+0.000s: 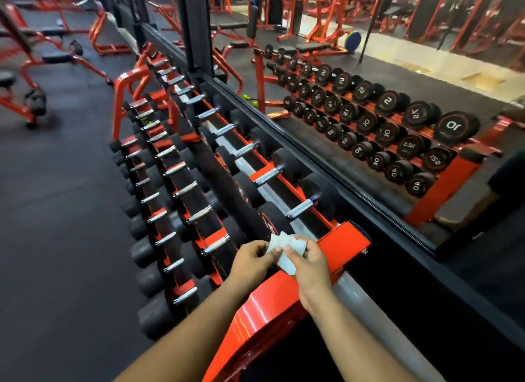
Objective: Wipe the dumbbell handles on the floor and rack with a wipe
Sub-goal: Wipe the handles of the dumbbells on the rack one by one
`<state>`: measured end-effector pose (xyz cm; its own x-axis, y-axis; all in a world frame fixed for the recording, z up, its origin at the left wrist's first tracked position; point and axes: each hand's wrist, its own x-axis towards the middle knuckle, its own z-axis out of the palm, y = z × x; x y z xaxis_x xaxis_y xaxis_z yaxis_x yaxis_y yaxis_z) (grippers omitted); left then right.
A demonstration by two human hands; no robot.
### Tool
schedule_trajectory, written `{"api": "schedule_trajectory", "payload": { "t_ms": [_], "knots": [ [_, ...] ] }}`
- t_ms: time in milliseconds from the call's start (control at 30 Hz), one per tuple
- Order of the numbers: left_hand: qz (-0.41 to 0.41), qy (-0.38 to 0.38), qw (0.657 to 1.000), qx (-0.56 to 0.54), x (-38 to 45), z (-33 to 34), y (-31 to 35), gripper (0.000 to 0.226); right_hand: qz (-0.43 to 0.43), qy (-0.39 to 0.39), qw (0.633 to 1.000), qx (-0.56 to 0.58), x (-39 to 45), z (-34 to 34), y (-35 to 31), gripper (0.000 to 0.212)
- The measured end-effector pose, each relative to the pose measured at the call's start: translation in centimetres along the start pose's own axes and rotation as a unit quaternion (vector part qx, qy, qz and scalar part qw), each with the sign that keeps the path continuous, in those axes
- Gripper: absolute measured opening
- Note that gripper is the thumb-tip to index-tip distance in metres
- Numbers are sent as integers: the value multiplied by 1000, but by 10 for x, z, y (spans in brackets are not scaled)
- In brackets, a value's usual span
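A long red rack (pixel 345 244) runs away from me with three tiers of black dumbbells that have chrome handles. The nearest top-tier dumbbell handle (pixel 301 209) lies just beyond my hands. A white wipe (pixel 284 246) is held between both hands over the near end of the rack. My left hand (pixel 252 258) pinches its left edge and my right hand (pixel 308 263) grips its right side. The wipe touches no handle.
A wall mirror (pixel 397 111) runs along the right of the rack and reflects the numbered dumbbell ends. Black rubber floor (pixel 56 211) lies to the left. Red benches and machines (pixel 34 69) stand at the far left and back.
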<state>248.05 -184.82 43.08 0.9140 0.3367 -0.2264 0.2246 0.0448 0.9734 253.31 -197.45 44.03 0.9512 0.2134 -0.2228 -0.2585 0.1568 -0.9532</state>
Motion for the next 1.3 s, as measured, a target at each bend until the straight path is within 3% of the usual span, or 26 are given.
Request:
{"api": "schedule_trajectory", "payload": {
  "t_ms": [200, 333, 433, 533, 633, 700, 800, 1067, 1300],
  "knots": [
    [11, 87, 996, 7, -66, -29, 0, 18, -30, -64, 990, -119, -45, -7, 29, 49],
    [16, 126, 989, 73, -98, -71, -3, 17, 1, -89, 991, -101, -79, 1, 45, 51],
    [27, 103, 987, 121, -118, -107, 0, 17, -61, -143, 972, -174, -96, 26, 40, 44],
    [53, 72, 985, 148, -135, -137, 10, 16, -78, -245, 934, -247, -105, 65, 30, 46],
    [79, 66, 987, 121, -156, -174, 20, 17, -87, -300, 896, -315, -124, 107, 29, 16],
    [82, 85, 991, 68, -168, -200, 18, 17, -62, -297, 911, -279, -144, 131, 37, 6],
    [68, 87, 994, 9, -186, -242, 3, 20, -18, -249, 944, -216, -177, 180, 54, 9],
    [40, 60, 997, 7, -198, -334, -31, 32, -15, -181, 958, -221, -216, 262, 86, 23],
    [54, 50, 995, 67, -175, -355, -26, 27, -27, -155, 981, -117, -191, 289, 80, 16]
  ]
}}
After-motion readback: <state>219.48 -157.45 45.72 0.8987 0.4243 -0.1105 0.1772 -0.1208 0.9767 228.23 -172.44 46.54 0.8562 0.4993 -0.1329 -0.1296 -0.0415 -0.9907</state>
